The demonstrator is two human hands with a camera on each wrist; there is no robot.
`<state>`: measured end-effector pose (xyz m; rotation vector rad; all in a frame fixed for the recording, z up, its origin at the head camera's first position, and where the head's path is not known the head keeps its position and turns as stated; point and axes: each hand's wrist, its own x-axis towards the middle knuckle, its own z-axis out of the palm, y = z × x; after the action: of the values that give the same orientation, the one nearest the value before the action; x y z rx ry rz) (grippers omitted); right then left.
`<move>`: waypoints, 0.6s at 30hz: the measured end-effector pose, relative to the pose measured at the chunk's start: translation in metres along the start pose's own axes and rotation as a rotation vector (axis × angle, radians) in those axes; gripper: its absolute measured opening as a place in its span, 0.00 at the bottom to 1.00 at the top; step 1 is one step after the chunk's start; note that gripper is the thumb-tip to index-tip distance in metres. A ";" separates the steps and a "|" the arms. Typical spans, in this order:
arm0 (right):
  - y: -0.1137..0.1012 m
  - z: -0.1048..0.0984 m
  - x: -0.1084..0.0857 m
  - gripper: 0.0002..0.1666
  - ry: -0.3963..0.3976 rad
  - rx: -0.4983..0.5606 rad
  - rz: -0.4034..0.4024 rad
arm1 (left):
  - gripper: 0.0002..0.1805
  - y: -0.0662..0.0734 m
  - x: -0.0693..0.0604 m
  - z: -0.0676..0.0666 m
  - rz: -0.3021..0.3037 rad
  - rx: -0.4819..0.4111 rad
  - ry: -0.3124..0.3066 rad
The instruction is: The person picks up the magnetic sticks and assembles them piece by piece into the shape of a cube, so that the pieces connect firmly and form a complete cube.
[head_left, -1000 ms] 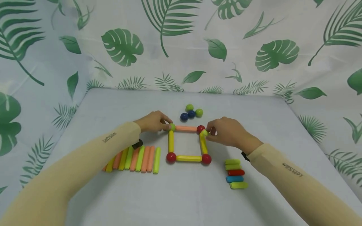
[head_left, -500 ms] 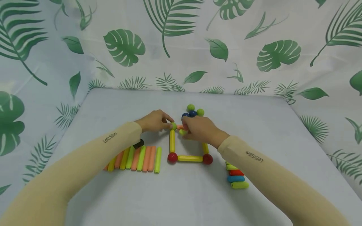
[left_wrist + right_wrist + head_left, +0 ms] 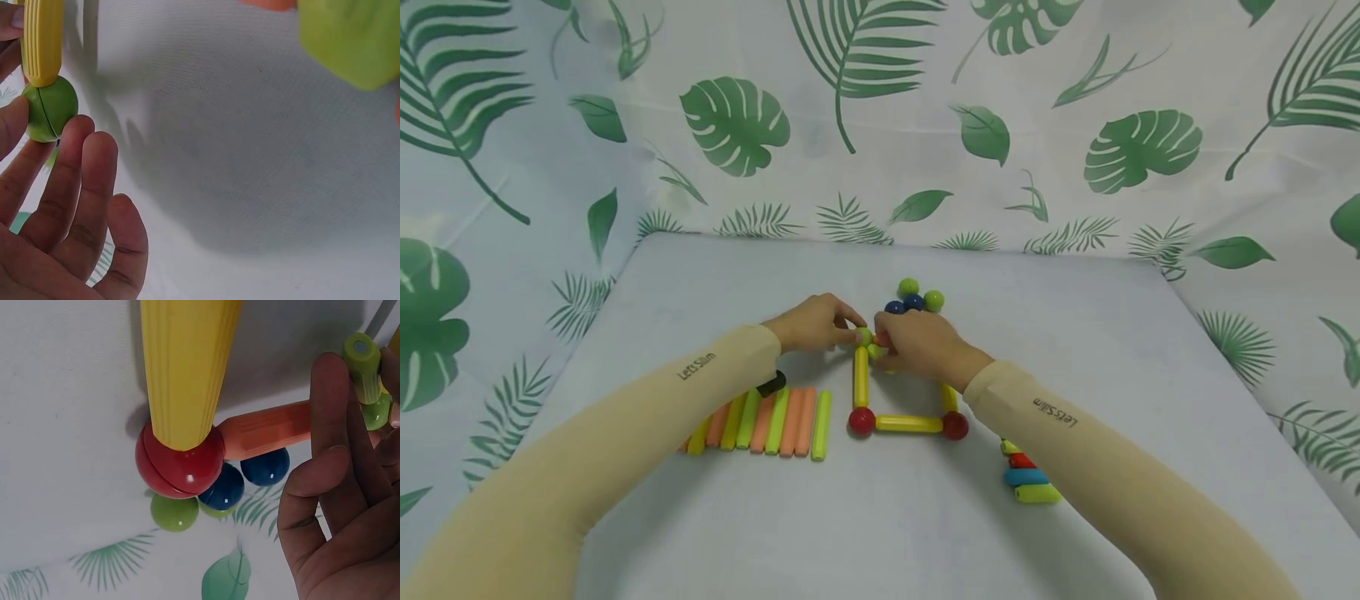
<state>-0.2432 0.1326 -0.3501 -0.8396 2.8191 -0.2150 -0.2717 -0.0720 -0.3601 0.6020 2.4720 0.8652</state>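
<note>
One green ball (image 3: 51, 111) is sitting at the far left corner of a square frame (image 3: 909, 424) on the bench (image 3: 760, 533), and the left hand (image 3: 815, 323) is pinching it between thumb and fingers. The right hand (image 3: 925, 343) is grasping a single short lime stick (image 3: 362, 369) close beside that ball; whether the two are touching, I'm not able to tell. Counting round the frame, I'm finding three red balls (image 3: 862, 422), three yellow sticks (image 3: 861, 377) and one orange stick (image 3: 269, 431), which is forming the far side. Beyond it, two loose green balls (image 3: 933, 300) and two blue balls (image 3: 913, 302) are clustering. Left of the frame, at least ten long sticks (image 3: 792, 423) are lying in a row, partly hidden by the left sleeve (image 3: 662, 400); to the right, four short sticks (image 3: 1026, 477) are showing, the right sleeve (image 3: 1090, 462) covering parts of them.

In the head view the right hand is hiding the far right corner; the right wrist view is revealing it, a red ball joining a yellow stick and the orange one. That view is also showing a grey disc (image 3: 360, 346) in the lime stick's end. The left wrist view is picking out a dark seam running round the pinched ball, and a ribbed yellow stick meeting it.
</note>
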 end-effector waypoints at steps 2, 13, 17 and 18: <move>0.000 0.001 -0.001 0.17 0.007 -0.021 0.006 | 0.20 0.000 0.000 0.001 -0.002 0.007 0.002; -0.055 0.007 -0.033 0.07 0.145 -0.218 -0.503 | 0.20 -0.004 0.001 0.001 -0.009 0.022 -0.012; -0.084 0.022 -0.049 0.11 0.115 -0.436 -0.670 | 0.20 -0.004 0.003 0.002 -0.015 0.024 -0.008; -0.088 0.026 -0.051 0.11 0.106 -0.492 -0.677 | 0.20 -0.004 0.003 0.002 -0.016 0.023 -0.007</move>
<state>-0.1492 0.0862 -0.3511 -1.9193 2.5923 0.3737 -0.2739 -0.0725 -0.3651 0.5920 2.4801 0.8280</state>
